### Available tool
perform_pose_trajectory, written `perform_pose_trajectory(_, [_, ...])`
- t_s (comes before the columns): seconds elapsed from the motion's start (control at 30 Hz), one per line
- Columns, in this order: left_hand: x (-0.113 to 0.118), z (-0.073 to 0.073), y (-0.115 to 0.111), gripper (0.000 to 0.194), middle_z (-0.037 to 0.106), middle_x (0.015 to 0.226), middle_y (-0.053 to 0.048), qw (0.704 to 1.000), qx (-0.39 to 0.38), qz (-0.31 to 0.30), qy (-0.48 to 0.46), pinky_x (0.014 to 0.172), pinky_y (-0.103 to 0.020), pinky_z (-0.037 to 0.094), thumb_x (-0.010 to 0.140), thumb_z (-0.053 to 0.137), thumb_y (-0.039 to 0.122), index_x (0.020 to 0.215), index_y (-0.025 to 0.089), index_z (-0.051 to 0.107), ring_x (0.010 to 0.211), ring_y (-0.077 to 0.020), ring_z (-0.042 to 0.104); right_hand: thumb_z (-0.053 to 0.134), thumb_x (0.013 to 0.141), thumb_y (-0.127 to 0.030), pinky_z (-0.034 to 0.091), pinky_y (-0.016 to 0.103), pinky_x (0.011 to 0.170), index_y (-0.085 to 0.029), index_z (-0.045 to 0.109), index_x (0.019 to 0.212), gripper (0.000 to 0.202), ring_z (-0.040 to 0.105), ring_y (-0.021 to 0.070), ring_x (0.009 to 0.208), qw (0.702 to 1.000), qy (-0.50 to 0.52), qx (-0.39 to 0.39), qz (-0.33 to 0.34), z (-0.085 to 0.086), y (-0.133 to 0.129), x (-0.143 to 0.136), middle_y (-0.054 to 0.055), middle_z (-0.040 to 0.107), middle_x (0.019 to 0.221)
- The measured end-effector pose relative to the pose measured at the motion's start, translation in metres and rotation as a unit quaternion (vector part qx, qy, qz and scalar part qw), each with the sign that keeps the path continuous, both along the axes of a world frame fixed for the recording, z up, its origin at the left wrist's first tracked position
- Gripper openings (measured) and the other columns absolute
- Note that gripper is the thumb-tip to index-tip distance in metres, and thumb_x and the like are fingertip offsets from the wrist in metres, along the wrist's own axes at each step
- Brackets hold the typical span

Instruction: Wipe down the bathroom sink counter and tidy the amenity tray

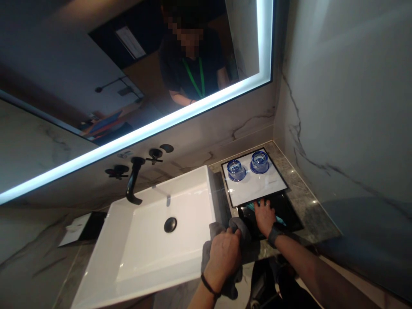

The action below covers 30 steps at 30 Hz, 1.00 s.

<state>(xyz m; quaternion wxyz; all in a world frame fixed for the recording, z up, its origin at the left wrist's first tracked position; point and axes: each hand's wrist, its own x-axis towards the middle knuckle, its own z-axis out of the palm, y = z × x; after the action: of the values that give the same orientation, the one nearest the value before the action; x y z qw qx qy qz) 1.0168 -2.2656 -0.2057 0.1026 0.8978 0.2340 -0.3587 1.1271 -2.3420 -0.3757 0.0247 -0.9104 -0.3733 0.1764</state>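
Observation:
My left hand [224, 254] is closed around a bunched grey cloth [240, 228] at the right rim of the white sink [157, 240]. Folds of the cloth hang below the hand. To the right, my right hand [264, 215] reaches into a shallow black tray [291, 210], fingers spread and resting on teal items [279, 220] that the hand partly covers; their kind cannot be made out. Just behind that tray lies a white panel with a black edge [254, 189]. Two blue-tinted glasses stand on it, the left glass [236, 170] and the right glass [259, 162].
A black wall spout [132, 184] juts over the sink between cross handles. Left of the sink sits a tissue box [79, 227]. A lit mirror [193, 109] hangs above, reflecting a person with a green lanyard. A marble wall [347, 128] bounds the counter on the right.

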Motion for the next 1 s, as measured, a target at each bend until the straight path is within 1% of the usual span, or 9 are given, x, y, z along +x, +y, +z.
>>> perform_pose_trajectory(0.13, [-0.004,-0.001,0.002,0.039,0.066,0.105,-0.013,1.000,-0.006,-0.002,-0.010,0.083,-0.045,0.053,0.089,0.035,0.012,0.117,0.017,0.061,0.095,-0.0290,0.065,0.030,0.091,-0.002,0.053,0.038,0.073,-0.020,0.060,0.119,0.045,0.047,0.0318,0.110,1.000,0.000,0.003,0.030,-0.003,-0.001,0.010,0.016,0.055,0.114])
perform_pose_trajectory(0.27, [-0.004,-0.002,0.003,0.038,0.067,0.101,-0.013,1.000,-0.003,-0.003,-0.022,0.081,-0.043,0.052,0.089,0.035,0.014,0.114,0.018,0.063,0.093,-0.0284,0.065,0.032,0.092,-0.004,0.054,0.040,0.078,-0.022,0.059,0.124,0.046,0.048,0.0335,0.112,0.997,-0.006,0.009,0.070,-0.005,-0.010,0.024,0.014,0.056,0.115])
perform_pose_trajectory(0.37, [-0.002,0.000,0.005,0.038,0.066,0.100,-0.013,1.000,-0.013,0.001,-0.008,0.081,-0.040,0.051,0.083,0.041,0.012,0.113,0.018,0.063,0.093,-0.0275,0.065,0.030,0.091,-0.003,0.054,0.039,0.076,-0.023,0.056,0.129,0.050,0.050,0.0337,0.109,0.996,-0.008,0.005,0.092,0.000,-0.013,0.028,0.014,0.056,0.118])
perform_pose_trajectory(0.53, [-0.002,0.015,0.009,0.043,0.064,0.102,-0.009,1.000,-0.010,0.019,-0.011,0.078,-0.037,0.050,0.080,0.042,0.010,0.118,0.021,0.059,0.094,-0.0255,0.064,0.027,0.089,0.000,0.054,0.035,0.068,-0.027,0.054,0.133,0.058,0.056,0.0305,0.096,0.994,-0.007,-0.010,0.104,0.032,-0.027,0.020,0.015,0.057,0.116])
perform_pose_trajectory(0.67, [0.004,0.021,0.008,0.046,0.062,0.107,-0.006,0.998,0.002,0.043,-0.049,0.078,-0.034,0.050,0.082,0.045,0.014,0.125,0.027,0.054,0.095,-0.0237,0.062,0.028,0.082,0.005,0.054,0.035,0.072,-0.032,0.051,0.137,0.070,0.056,0.0297,0.102,0.996,0.005,-0.016,0.091,0.058,-0.079,0.019,0.013,0.049,0.136])
perform_pose_trajectory(0.73, [0.014,0.011,0.002,0.048,0.061,0.110,-0.006,0.996,0.002,0.036,-0.079,0.079,-0.033,0.050,0.083,0.046,0.016,0.130,0.027,0.050,0.097,-0.0229,0.061,0.034,0.077,0.003,0.055,0.038,0.077,-0.034,0.046,0.140,0.074,0.055,0.0303,0.107,0.999,0.014,0.010,0.038,0.059,-0.116,0.026,0.009,0.046,0.140])
perform_pose_trajectory(0.83, [0.033,-0.023,-0.013,0.044,0.058,0.114,-0.012,0.997,0.014,0.011,-0.081,0.082,-0.034,0.049,0.088,0.041,0.014,0.131,0.020,0.049,0.103,-0.0250,0.057,0.043,0.078,-0.013,0.053,0.045,0.087,-0.023,0.043,0.142,0.065,0.053,0.0322,0.113,0.989,0.018,0.113,-0.092,0.041,-0.162,0.043,0.011,0.050,0.136])
perform_pose_trajectory(0.9, [0.045,-0.050,-0.023,0.041,0.057,0.113,-0.017,0.996,0.042,-0.004,-0.076,0.082,-0.038,0.048,0.090,0.034,0.011,0.127,0.013,0.052,0.105,-0.0283,0.056,0.042,0.081,-0.024,0.051,0.046,0.091,-0.015,0.042,0.142,0.062,0.055,0.0308,0.112,0.967,0.047,0.183,-0.173,0.023,-0.176,0.052,0.015,0.054,0.131])
perform_pose_trajectory(1.0, [0.059,-0.085,-0.034,0.040,0.057,0.107,-0.023,0.993,0.088,-0.006,-0.075,0.083,-0.041,0.047,0.090,0.028,0.007,0.118,0.005,0.056,0.103,-0.0313,0.056,0.041,0.080,-0.034,0.047,0.044,0.099,-0.008,0.041,0.140,0.066,0.054,0.0293,0.115,0.938,0.115,0.232,-0.229,0.001,-0.170,0.054,0.018,0.053,0.131])
